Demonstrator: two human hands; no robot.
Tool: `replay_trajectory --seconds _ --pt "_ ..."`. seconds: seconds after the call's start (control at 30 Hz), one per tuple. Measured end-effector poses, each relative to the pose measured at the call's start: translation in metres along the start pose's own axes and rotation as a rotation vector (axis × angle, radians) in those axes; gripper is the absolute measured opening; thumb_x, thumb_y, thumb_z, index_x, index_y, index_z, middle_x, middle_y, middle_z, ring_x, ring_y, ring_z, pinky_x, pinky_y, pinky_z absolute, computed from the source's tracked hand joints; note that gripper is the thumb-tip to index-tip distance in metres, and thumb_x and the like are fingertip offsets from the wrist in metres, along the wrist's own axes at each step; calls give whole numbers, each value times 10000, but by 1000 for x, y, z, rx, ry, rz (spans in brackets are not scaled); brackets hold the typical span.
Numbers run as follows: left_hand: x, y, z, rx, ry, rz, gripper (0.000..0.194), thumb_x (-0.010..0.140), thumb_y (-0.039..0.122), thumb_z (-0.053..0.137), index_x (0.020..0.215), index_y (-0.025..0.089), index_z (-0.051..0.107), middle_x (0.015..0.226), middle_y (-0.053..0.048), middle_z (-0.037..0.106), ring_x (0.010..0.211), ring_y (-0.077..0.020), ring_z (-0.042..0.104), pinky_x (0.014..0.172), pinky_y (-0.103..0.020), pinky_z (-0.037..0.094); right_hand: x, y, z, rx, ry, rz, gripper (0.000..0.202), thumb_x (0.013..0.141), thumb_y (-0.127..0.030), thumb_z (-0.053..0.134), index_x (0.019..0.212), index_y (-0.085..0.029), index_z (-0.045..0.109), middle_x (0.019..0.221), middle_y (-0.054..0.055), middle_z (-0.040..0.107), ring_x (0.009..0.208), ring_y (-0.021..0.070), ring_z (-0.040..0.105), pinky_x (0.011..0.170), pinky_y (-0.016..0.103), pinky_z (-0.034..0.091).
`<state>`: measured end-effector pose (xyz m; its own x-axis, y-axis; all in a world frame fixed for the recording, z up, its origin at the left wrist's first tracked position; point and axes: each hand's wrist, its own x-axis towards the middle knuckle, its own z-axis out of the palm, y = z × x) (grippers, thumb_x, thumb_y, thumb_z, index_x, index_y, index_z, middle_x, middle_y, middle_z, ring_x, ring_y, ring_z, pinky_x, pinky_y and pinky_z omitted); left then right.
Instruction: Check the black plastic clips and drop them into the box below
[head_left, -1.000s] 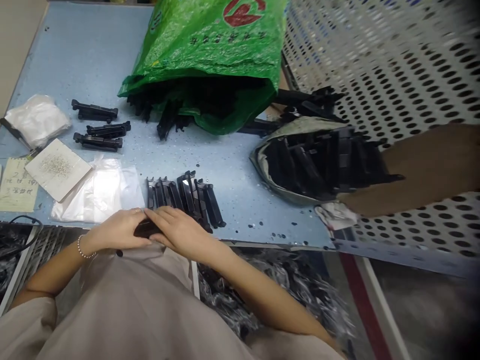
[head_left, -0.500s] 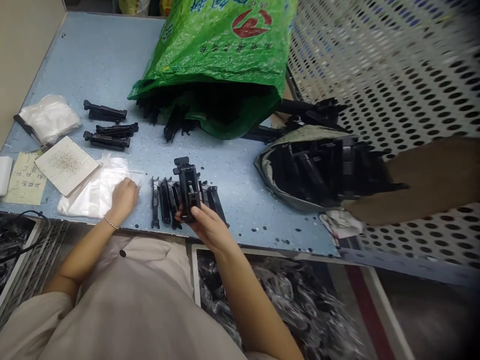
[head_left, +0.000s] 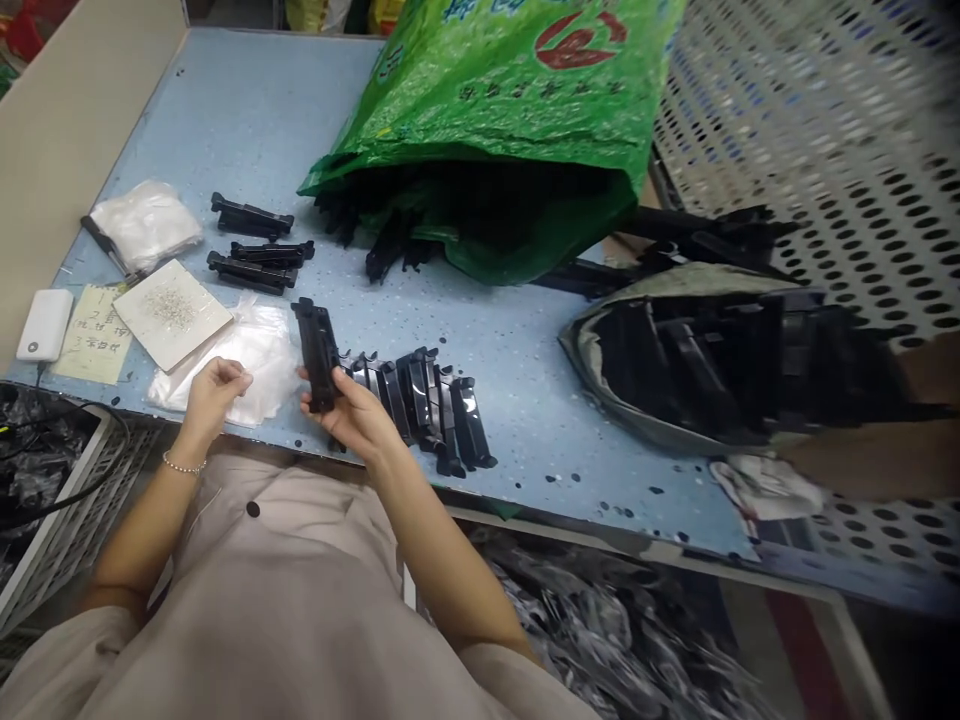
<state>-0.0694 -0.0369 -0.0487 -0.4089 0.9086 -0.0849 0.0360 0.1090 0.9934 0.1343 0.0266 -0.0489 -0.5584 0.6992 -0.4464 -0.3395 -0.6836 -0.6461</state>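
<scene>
My right hand [head_left: 358, 418] is wrapped round the lower end of a long black plastic part [head_left: 318, 345], held tilted above the table's front edge. Beside it, on the right, several similar black parts [head_left: 426, 395] lie side by side in a row. My left hand [head_left: 212, 398] hovers over a stack of clear plastic bags [head_left: 266, 350], thumb and fingertips pinched together; whatever may be between them is too small to make out. Touching the bags is a pale square board [head_left: 172, 312] sprinkled with tiny bits.
A big green woven sack [head_left: 487, 130] spills black parts at the back. To the right, a greyish sack [head_left: 600, 390] holds more. Small piles of black parts [head_left: 251, 270], a bundled plastic bag [head_left: 146, 220], a note [head_left: 94, 335] and a white device [head_left: 45, 325] occupy the left.
My right hand has carried the black part left, away from above the row and nearer the bags. My left hand has lifted from the bags, its fingertips pinched. The view has shifted.
</scene>
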Motion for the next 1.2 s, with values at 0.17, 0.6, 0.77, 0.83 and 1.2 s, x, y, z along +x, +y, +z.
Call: replay_trajectory --seconds 0.17,0.6,0.77,0.83,1.2 --pt "-11 4 -4 623 -158 391 276 823 63 489 964 192 688 1194 -106 623 1079 -231 606 990 -419 488 -22 -6 -7 -116 100 -121 441 801 -549 735 1052 -189 686 1253 112 674 901 208 703 874 417 612" --pt "-27 3 -1 759 -111 415 695 897 93 484 1552 234 296 1504 -183 380 990 -182 658 841 -329 582 -86 25 -3 -1207 81 -199 562 979 -541 466 1428 -203 485 1233 146 590 1142 292 612 991 484 511" --pt "-65 0 20 899 -302 692 710 967 72 357 1610 218 95 1555 -221 373 1299 -305 574 935 -381 590 -63 23 8 -1211 57 -268 757 1002 -464 418 1619 -202 64 1538 216 371 1456 319 363 1150 548 356" --pt "-77 -5 31 866 -350 783 729 969 56 348 1616 213 50 1524 -224 421 1363 -316 524 999 -407 570 -56 24 9 -1119 18 -318 806 990 -425 435 1619 -231 -31 1652 168 190 1541 276 193 1216 523 261" --pt "-43 -2 47 662 -437 687 422 996 217 460 1418 213 451 1335 -145 579 1242 -247 591 1023 -442 543 -152 10 -149 -599 1320 -791 564 991 -586 96 1445 -389 366 1487 126 435 1342 328 501 1007 612 483"
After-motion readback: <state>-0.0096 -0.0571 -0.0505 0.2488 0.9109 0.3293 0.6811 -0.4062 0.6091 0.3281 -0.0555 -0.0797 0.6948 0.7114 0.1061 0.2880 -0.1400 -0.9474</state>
